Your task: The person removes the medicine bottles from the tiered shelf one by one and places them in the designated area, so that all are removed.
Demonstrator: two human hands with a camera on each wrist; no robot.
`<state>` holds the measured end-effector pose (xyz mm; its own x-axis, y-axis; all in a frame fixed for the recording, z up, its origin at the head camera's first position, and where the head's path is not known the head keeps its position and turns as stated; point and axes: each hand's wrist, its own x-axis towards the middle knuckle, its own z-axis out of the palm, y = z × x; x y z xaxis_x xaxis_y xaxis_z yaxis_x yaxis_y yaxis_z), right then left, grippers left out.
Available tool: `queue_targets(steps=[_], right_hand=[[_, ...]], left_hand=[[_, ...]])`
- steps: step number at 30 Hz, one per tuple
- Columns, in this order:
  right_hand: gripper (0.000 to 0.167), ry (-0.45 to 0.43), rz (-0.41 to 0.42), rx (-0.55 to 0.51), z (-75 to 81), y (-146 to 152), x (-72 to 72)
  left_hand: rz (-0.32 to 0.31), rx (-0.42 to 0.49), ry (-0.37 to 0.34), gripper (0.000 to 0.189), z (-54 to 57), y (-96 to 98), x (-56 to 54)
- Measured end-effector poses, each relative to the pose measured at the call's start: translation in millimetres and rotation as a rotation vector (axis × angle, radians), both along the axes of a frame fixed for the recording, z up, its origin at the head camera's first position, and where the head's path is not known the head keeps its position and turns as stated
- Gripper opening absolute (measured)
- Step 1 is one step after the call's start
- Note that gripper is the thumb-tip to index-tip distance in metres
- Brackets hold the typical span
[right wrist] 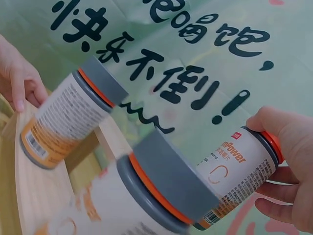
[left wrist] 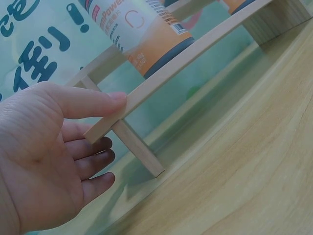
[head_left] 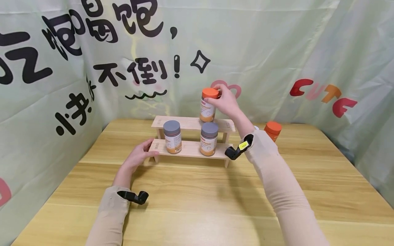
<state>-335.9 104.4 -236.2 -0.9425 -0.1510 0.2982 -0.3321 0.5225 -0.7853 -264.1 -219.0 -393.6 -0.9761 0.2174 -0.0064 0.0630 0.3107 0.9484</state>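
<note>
A two-tier wooden rack [head_left: 191, 147] stands on the table. My left hand [head_left: 140, 155] holds the left end of its lower shelf, thumb [left wrist: 115, 100] on the front edge and the other fingers behind and below. On that shelf stand two grey-lidded supplement bottles, one on the left [head_left: 173, 137] and one on the right [head_left: 209, 140]. My right hand [head_left: 227, 101] grips an orange-lidded supplement bottle [head_left: 207, 110] by its lid, upright at the upper shelf [head_left: 184, 123]. In the right wrist view a grey-lidded bottle [right wrist: 132, 196] hides its base, so contact with the shelf is unclear.
Another orange-lidded bottle [head_left: 273, 129] stands right of the rack, partly hidden by my right sleeve. A small whitish thing [head_left: 256, 127] shows beside it. A printed cloth [head_left: 261, 58] hangs behind the wooden table [head_left: 184, 205].
</note>
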Motion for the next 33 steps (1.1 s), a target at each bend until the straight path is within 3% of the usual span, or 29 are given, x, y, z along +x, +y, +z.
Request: queue_targets(steps=[12,24,33], right_hand=[[0.054,0.002,-0.041,-0.023,2.2,35,5.2],[0.054,0.021,-0.14,-0.02,4.2,81,11.3],[0.061,-0.013,-0.215,-0.011,5.0,118,20.8]], left_hand=[[-0.007,0.002,-0.003,0.077,3.3,1.6,0.3],[-0.011,0.025,-0.002,0.078,4.6,2.2,3.2],[-0.011,0.031,0.0,0.078,4.9,1.9,3.1]])
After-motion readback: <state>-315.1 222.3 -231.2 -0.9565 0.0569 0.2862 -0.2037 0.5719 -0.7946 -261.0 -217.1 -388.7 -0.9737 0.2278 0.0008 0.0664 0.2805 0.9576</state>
